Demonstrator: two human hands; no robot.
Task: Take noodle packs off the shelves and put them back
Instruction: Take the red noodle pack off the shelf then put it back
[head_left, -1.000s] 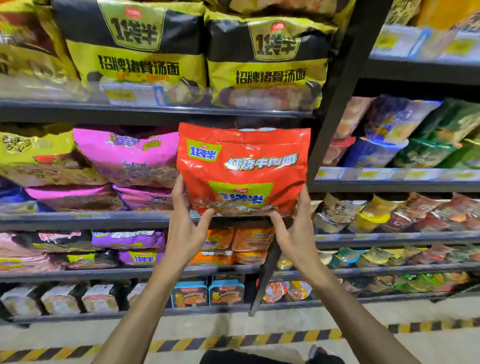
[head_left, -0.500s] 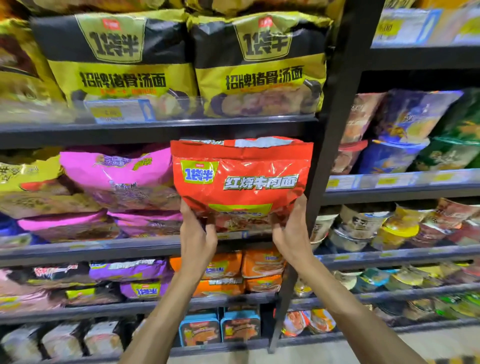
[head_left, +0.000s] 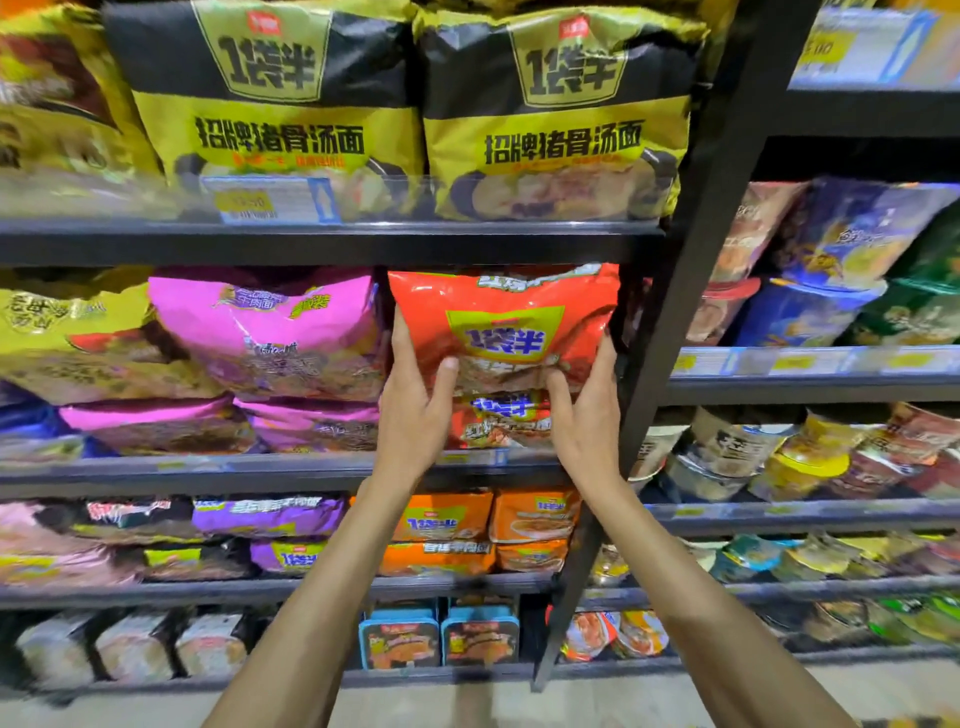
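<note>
— What's at the far left of your view?

— Yellow packs (head_left: 62, 332) lie on the second shelf (head_left: 208, 470), and beside them pink packs (head_left: 270, 332) are stacked in a pile. Above them, on the top shelf (head_left: 332, 241), two black-and-yellow packs (head_left: 275, 104) stand upright side by side.

— And your left hand?

— My left hand (head_left: 415, 410) is clamped on the left edge of the red noodle pack (head_left: 504, 317). Its fingers run up that side and the thumb presses on the front, low down. The pack sits above and between my two hands, just right of the pink pile.

— Where is the pack exactly?

— It's in the second shelf's bay, under the top shelf's edge, its top leaning back into the shelf. It's resting on another red pack (head_left: 498, 421) that lies beneath it; my palms cover part of that lower one.

— Your right hand?

— My right hand (head_left: 587, 415) grips the pack's right edge the same way, thumb on the front and fingers up the side, close to the black upright post (head_left: 691, 291).

— Further right?

— Past the post, cup and bowl noodles (head_left: 810, 312) fill the next shelves, too blurred to read.
</note>
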